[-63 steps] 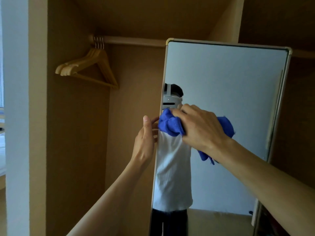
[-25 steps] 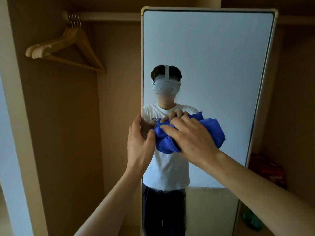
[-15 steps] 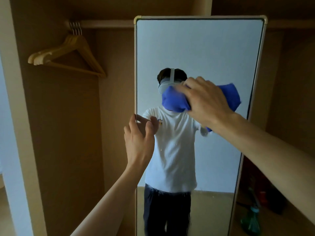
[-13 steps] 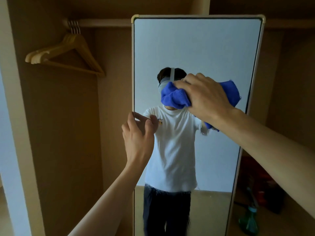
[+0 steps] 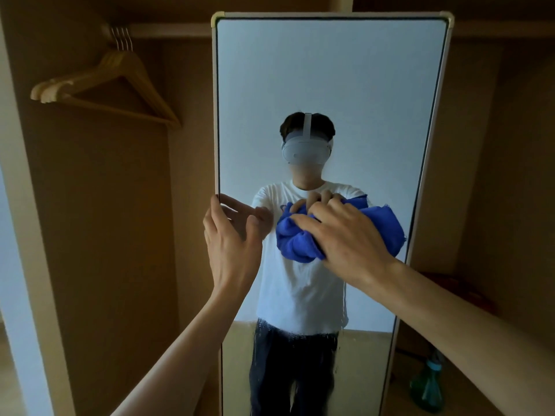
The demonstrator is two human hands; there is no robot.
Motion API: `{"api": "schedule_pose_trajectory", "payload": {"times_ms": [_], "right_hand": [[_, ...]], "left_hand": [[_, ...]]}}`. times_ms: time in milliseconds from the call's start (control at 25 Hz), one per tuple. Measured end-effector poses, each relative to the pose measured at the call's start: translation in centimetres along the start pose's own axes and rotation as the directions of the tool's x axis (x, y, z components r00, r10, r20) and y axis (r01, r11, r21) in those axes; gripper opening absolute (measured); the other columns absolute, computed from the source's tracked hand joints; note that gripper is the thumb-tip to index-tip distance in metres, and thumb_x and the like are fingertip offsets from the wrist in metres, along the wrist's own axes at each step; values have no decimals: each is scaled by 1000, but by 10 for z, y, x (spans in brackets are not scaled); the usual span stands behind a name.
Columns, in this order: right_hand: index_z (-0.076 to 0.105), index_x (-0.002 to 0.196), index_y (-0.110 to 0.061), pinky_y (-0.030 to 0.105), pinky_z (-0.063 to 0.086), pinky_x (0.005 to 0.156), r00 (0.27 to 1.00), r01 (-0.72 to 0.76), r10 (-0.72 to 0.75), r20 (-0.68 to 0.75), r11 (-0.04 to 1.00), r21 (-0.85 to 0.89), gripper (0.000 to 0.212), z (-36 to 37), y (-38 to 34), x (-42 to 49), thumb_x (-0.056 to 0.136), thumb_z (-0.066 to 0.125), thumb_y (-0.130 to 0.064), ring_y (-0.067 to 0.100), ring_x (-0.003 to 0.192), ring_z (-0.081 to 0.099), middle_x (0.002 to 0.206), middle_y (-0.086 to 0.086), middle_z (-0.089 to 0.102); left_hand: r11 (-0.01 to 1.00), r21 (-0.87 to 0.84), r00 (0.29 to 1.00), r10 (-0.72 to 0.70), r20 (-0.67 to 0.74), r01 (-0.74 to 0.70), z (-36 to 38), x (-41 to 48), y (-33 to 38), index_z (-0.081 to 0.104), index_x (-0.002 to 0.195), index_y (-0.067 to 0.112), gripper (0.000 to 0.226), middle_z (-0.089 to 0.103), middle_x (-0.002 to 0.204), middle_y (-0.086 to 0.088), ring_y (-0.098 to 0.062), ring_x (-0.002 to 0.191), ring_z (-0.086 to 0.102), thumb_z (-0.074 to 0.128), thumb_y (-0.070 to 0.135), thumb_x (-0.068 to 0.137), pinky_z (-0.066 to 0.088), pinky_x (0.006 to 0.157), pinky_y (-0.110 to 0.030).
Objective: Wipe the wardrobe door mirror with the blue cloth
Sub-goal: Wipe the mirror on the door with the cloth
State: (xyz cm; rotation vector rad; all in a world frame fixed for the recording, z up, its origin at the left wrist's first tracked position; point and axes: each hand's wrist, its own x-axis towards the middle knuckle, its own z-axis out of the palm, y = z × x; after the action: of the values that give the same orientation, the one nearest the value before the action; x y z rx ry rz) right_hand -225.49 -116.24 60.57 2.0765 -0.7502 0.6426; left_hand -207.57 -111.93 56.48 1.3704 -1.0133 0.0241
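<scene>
- Head view: the right hand clamps the bunched blue cloth flat against the wardrobe door mirror, about halfway up the glass, fingers curled over it.
- The left hand is loose and spread, gripping nothing, with fingertips at the mirror's left edge.
- Wet streaks mark the lower glass.
- Wooden hangers hang upper left, and a green spray bottle stands low on the right.

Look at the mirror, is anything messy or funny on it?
Yes. The lower part of the mirror is speckled with drips and streaks, below where the right hand presses the blue cloth. That patch looks not yet wiped. Nothing looks cracked or crooked.
</scene>
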Motion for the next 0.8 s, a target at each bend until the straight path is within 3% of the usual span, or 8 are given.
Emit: {"api": "schedule_pose_trajectory", "payload": {"times_ms": [120, 240, 320, 440, 800], "right_hand": [[61, 127, -15, 40, 44, 81, 998, -52, 54, -41, 997, 56, 42, -11, 14, 9, 85, 63, -9, 29, 96, 56, 108, 10, 62], [62, 115, -16, 37, 40, 78, 993, -90, 96, -67, 991, 96, 31, -29, 37, 22, 86, 55, -7, 26, 93, 54, 102, 5, 60], [62, 109, -17, 39, 41, 75, 986, -118, 130, -102, 986, 119, 27, -42, 57, 31, 85, 52, -7, 26, 91, 52, 99, 4, 58], [61, 115, -17, 44, 43, 79, 979, -135, 148, -139, 986, 101, 30, -50, 80, 39, 88, 54, -9, 30, 95, 53, 102, 6, 59], [62, 125, -15, 39, 37, 71, 988, -37, 46, -144, 997, 68, 39, -14, 62, -11, 86, 60, -11, 29, 87, 53, 102, 8, 62]], "left_hand": [[1000, 1, 1000, 4, 8, -4, 1, -2, 4, 12, 160, 27, 74, 21, 163, 0, -27, 143, 36, 52, 39, 100, 42, 110, -54], [1000, -2, 1000, -14, 1, 14, 2, 1, 10, 12, 160, 30, 74, 25, 159, -1, -28, 140, 38, 53, 42, 99, 42, 109, -56], [1000, 5, 1000, -29, -7, 29, 3, 3, 13, 12, 160, 31, 75, 26, 158, -2, -28, 141, 36, 53, 43, 98, 41, 110, -57], [999, 31, 1000, -30, -9, 30, 8, 1, 16, 9, 160, 32, 76, 21, 161, -7, -30, 144, 30, 53, 42, 98, 37, 114, -57], [995, 89, 997, -37, -64, 43, 25, -9, 20, 14, 160, 25, 77, 5, 167, -17, -33, 154, 8, 56, 32, 96, 13, 123, -55]]}}
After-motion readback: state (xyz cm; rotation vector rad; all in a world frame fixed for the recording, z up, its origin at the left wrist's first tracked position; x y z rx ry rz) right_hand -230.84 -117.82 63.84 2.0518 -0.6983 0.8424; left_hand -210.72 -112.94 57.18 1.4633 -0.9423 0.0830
